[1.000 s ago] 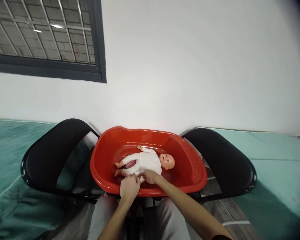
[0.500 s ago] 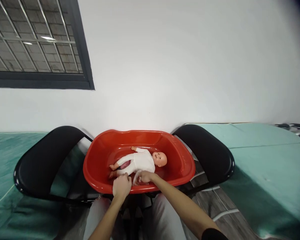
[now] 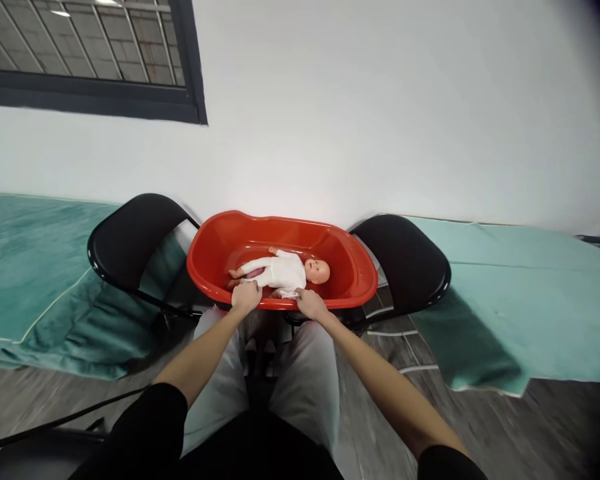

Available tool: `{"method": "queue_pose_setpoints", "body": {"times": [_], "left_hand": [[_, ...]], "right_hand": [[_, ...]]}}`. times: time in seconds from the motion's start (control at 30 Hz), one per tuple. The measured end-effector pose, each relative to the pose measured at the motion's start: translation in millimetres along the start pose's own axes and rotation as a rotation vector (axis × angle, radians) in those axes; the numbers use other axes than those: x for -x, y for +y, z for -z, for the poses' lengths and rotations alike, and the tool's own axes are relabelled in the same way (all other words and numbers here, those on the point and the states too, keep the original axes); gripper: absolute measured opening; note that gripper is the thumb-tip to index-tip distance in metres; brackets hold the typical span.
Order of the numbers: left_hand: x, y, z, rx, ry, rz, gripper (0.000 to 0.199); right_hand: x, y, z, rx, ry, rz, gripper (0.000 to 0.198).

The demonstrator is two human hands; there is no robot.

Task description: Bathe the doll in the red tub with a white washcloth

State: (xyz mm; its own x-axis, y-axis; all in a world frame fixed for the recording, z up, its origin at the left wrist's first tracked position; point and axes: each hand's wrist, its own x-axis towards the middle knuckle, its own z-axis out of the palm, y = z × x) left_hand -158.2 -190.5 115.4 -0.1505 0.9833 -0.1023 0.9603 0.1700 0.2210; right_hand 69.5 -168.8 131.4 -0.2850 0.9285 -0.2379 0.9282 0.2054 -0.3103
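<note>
Window [image 3: 130, 50] cut off top-left. Doll [image 3: 287, 271] on its back in red tub [image 3: 214, 250]. Left hand [image 3: 247, 297] at near rim [image 3: 276, 304], right hand [image 3: 311, 303] at white sleeve [image 3: 288, 293]; fingertips hidden, can't tell either grip.

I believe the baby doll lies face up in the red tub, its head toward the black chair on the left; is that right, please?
Not quite: in the head camera view, the baby doll lies with its head toward the black chair on the right. It is face up in the red tub, as you say.
</note>
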Motion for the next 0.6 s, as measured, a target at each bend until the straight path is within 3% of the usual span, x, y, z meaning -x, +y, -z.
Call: {"method": "queue_pose_setpoints", "body": {"times": [0.13,0.6], "left_hand": [[4,-3,0,-0.016,0.006,-0.026,0.043],[3,-5,-2,-0.023,-0.038,-0.032,0.044]], "right_hand": [[7,-11,-18,0.116,0.094,-0.069,0.036],[9,-21,-35,0.230,0.245,-0.144,0.031]]}}
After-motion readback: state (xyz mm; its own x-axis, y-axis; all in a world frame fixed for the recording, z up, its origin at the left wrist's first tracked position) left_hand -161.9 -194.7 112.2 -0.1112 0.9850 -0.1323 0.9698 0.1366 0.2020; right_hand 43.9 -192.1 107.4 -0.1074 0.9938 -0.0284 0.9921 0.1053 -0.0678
